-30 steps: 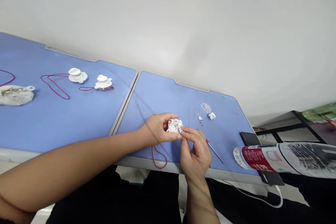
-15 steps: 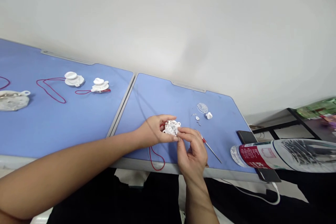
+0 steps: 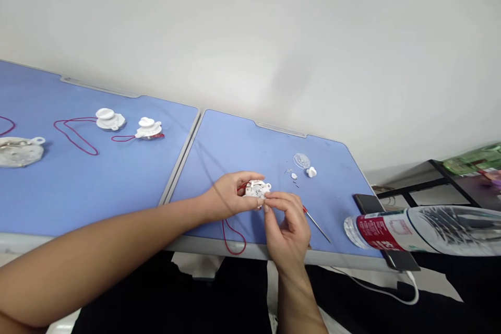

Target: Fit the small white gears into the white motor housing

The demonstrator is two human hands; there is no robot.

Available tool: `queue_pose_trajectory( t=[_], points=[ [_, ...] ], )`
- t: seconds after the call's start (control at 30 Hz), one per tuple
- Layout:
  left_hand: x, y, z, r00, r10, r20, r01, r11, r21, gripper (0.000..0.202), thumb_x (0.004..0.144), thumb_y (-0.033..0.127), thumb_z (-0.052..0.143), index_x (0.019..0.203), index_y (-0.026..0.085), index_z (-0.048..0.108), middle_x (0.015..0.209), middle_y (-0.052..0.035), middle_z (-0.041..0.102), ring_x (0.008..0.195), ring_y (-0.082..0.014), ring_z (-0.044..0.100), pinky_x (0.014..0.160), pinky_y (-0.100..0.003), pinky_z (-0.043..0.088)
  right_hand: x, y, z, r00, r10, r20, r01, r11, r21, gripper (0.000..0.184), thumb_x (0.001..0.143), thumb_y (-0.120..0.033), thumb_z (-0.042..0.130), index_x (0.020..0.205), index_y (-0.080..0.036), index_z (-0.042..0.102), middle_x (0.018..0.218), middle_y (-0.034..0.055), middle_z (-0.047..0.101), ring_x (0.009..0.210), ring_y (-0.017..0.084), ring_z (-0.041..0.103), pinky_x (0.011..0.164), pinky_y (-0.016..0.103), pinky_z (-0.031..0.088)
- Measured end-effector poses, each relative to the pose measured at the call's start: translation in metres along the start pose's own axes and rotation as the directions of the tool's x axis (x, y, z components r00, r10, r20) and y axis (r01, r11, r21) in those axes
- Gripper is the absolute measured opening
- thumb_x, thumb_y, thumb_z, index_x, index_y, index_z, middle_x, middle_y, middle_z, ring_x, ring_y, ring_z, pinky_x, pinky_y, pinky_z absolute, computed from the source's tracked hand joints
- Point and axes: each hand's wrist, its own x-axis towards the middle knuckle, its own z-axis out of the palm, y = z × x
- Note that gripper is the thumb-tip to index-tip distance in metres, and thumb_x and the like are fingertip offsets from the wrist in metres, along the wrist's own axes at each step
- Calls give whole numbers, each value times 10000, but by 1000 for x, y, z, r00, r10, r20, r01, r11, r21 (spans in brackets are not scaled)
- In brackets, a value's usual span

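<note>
The fingers of the right hand [image 3: 287,232] are pinching the edge of a round white plastic housing [image 3: 256,188], while the curled left hand [image 3: 229,195] is gripping it above a blue desk [image 3: 235,154]. The left forearm [image 3: 117,250] is stretching in from the side.

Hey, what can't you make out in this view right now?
Head view:
- White part: its underside and inner details are hidden by the left hand and right hand.
- Small bits: too small to identify.
- Bottle: far end cut off by the right edge.
- Green items: cut off by the right edge and too blurred to identify.
</note>
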Motion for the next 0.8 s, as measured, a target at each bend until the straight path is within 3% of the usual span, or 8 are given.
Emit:
queue_pose_trajectory(
  t=[0.53, 0.8],
  points=[
    [2, -1, 1, 999, -24, -30, 23, 999, -23, 574, 636, 97, 765, 1187, 78, 603, 930, -67, 711, 866, -180, 676, 791, -300, 536, 1, 1, 0, 998, 55, 25, -55, 998, 12, 183, 855, -71, 568, 894, -233, 645, 895, 22, 681, 874, 187, 614, 800, 365, 485],
    [2, -3, 0, 1000, 24, -9, -24, 1000, -8, 562, 630, 123, 772, 1168, 89, 613, 881, -42, 692, 848, -179, 672, 797, -311, 528, -2, 2, 1, 999, 50, 16, -49, 997, -60, 244, 872, -101, 569, 1030, -250, 681, 937, 31, 637, 876, 176, 596, 787, 349, 484]
  ],
)
